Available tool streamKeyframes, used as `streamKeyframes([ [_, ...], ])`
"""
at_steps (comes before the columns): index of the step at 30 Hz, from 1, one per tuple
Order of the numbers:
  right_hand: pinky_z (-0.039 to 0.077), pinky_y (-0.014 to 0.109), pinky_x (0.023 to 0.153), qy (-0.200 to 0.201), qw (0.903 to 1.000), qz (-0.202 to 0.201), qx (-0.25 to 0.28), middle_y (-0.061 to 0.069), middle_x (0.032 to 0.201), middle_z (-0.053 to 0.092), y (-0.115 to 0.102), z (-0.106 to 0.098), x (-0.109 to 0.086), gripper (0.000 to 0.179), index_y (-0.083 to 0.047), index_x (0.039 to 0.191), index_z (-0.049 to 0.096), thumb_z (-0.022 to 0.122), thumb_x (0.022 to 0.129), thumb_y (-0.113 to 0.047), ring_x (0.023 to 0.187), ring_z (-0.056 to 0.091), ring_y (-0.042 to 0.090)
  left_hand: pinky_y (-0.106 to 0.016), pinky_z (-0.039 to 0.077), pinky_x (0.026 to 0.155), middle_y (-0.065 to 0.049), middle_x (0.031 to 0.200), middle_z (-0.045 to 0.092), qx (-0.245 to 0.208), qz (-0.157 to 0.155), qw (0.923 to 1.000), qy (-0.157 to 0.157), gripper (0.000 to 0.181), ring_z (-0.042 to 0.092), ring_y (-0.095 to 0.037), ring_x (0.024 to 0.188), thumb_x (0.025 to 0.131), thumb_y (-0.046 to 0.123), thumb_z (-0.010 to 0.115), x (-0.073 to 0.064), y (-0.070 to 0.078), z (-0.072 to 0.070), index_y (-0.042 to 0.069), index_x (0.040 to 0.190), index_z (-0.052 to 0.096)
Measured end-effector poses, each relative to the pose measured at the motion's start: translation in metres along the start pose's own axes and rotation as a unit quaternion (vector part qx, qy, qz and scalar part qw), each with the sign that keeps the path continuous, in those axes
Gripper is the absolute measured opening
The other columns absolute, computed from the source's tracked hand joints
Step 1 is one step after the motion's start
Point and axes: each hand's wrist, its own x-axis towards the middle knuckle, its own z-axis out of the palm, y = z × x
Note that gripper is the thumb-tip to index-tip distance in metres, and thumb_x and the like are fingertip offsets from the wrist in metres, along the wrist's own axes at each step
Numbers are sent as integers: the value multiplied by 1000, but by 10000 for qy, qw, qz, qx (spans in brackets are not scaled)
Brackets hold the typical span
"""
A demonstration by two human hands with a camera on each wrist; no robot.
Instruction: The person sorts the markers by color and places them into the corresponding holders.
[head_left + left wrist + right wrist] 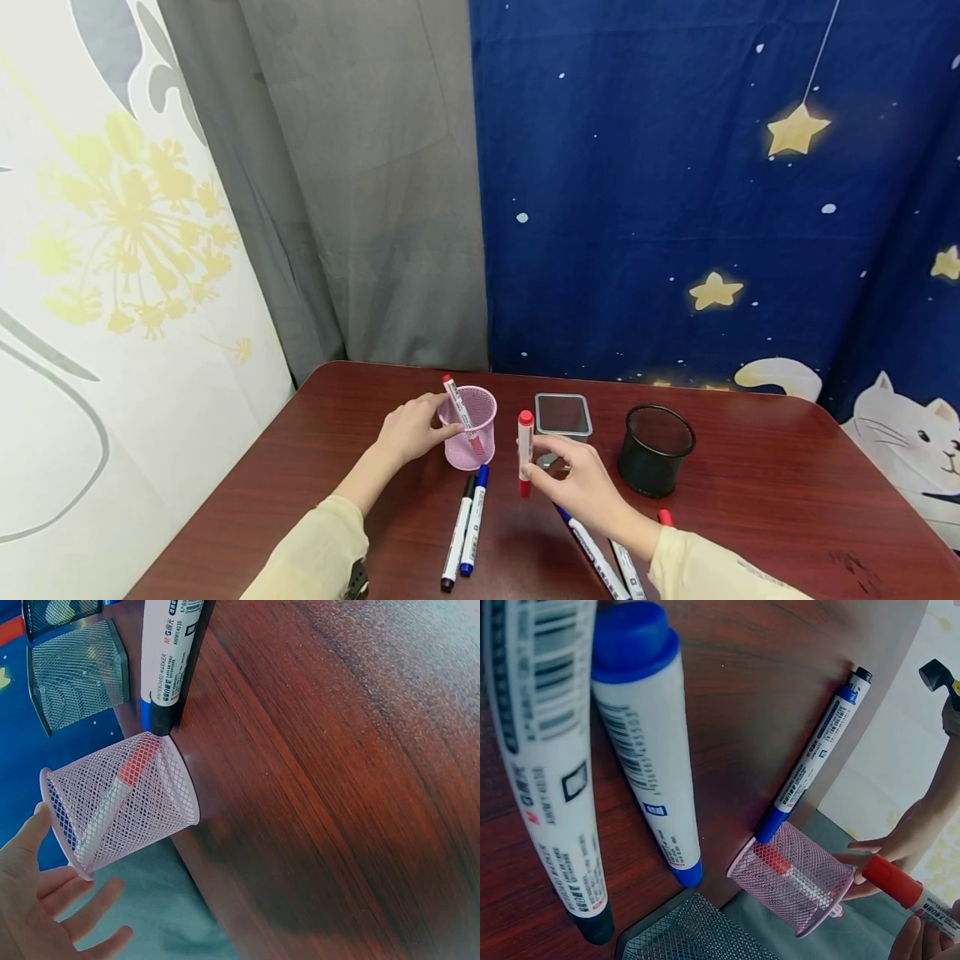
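My left hand point(412, 429) holds the rim of a pink mesh pen cup point(487, 442), with the thumb at the near side and fingers at the far side. Inside that cup leans a red whiteboard marker point(456, 400), its lower red end showing through the mesh. In the left wrist view the cup point(120, 802) has the thumb right at its rim. My right hand point(573, 483) pinches another red marker point(525, 446) between thumb and fingers. It stands nearly upright above the table, to the right of the pink cup.
A black marker point(458, 537) and a blue marker point(474, 525) lie side by side before the pink cup. A grey square mesh holder point(564, 432) and a black mesh cup point(651, 471) stand farther right. Under the right arm lie a blue marker point(592, 550), a black marker point(551, 802) and a red-capped one point(665, 517).
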Motion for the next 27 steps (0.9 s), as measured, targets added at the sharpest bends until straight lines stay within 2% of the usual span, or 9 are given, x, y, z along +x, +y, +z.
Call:
streamKeyframes([
  [9,49,23,58,79,9999,98,4,-8,85,60,0,4,6,24,-14,101,63,68,78,-20,72,57,7,-43,46,68,-8,110,58,-22,4,10000,-13,59,57,-26,92,73,47,66,0,-1,2,9,117,56],
  [16,48,24,57,145,9999,-82,-17,-9,85,60,0,5,11,24,-11,100,64,68,77,-17,72,57,7,-43,46,68,-7,110,58,-45,-17,10000,-21,59,57,-25,92,73,47,65,0,-1,1,9,117,56],
  [21,49,26,58,118,9999,18,-13,-11,83,60,-2,7,15,22,-13,99,64,68,78,-16,75,57,6,-43,46,69,-7,110,58,-62,-18,10000,-5,60,57,-25,92,73,47,66,1,-1,1,9,118,56],
  [27,48,28,57,172,9998,-43,51,-2,80,61,-24,5,20,22,-6,97,63,68,76,-4,74,57,12,-43,46,70,-7,111,58,-21,-20,10000,1,60,57,-25,93,73,48,65,1,-1,1,9,118,56],
])
